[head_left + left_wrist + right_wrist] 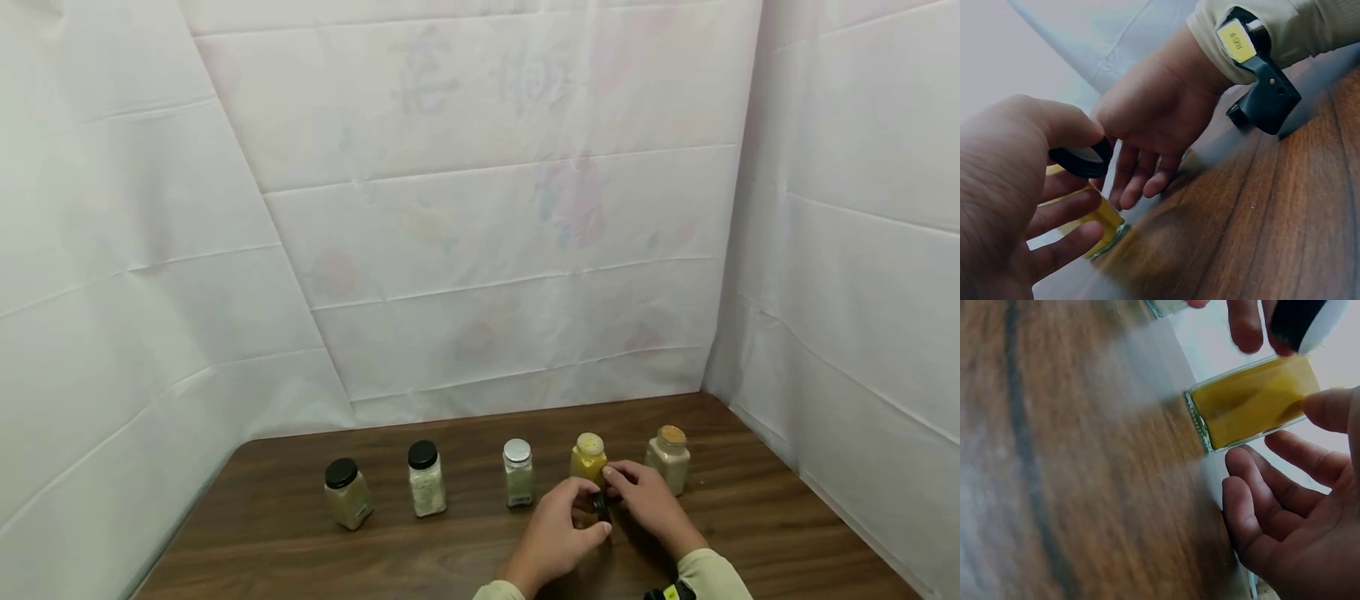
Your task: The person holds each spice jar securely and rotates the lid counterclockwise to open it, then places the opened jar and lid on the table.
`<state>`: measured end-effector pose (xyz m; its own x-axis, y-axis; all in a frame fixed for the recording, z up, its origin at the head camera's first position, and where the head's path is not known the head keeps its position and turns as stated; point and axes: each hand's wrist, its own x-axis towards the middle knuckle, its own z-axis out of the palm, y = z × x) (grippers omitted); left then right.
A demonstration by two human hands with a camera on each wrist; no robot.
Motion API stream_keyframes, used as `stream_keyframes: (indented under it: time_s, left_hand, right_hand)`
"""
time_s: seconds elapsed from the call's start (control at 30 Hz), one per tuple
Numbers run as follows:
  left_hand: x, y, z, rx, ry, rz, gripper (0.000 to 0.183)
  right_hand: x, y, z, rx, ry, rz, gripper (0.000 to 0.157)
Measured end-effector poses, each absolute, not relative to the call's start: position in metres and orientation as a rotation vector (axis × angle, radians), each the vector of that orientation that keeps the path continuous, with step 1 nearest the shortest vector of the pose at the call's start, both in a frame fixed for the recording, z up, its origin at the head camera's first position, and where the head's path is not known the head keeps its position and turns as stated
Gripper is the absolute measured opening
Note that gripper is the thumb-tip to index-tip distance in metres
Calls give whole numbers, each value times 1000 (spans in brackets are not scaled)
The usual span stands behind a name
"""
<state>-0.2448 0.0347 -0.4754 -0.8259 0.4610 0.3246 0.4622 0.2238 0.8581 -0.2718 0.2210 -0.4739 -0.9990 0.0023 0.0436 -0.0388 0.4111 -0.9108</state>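
the yellow jar (pixel 588 461) stands upright toward the table's right side, at the fingertips of the person's right hand (pixel 651 504) — thumb and forefinger pinch its right flank while the other fingers curl in loosely beside it. on the jar's nearer side, the left hand (pixel 558 533) pinches a round black lid (pixel 601 506) held edgewise between thumb and fingertips. the jar is clear, squarish glass, filled with yellow, its pale top speckled.

a beige jar (pixel 668 467) with an orange-brown top stands nearest the table's right edge. leftward come a silver-topped jar (pixel 518 482), a black-capped whitish jar (pixel 427 492), and a black-capped tan jar (pixel 350 504) nearest the left edge, all glass and upright.

the table (pixel 420 558) is dark brown with streaky wood grain; beyond its far edge rises white sheeting (pixel 480 217), creased in long lines, faint colours showing on it.
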Motion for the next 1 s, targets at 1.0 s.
stream_keyframes:
  time_s: [1.0]
  left_hand:
    - [-237, 45, -478, -1143, -2712, -991, 39]
  right_hand:
    - [-271, 217, -470, -113, -2570, 1609, 26]
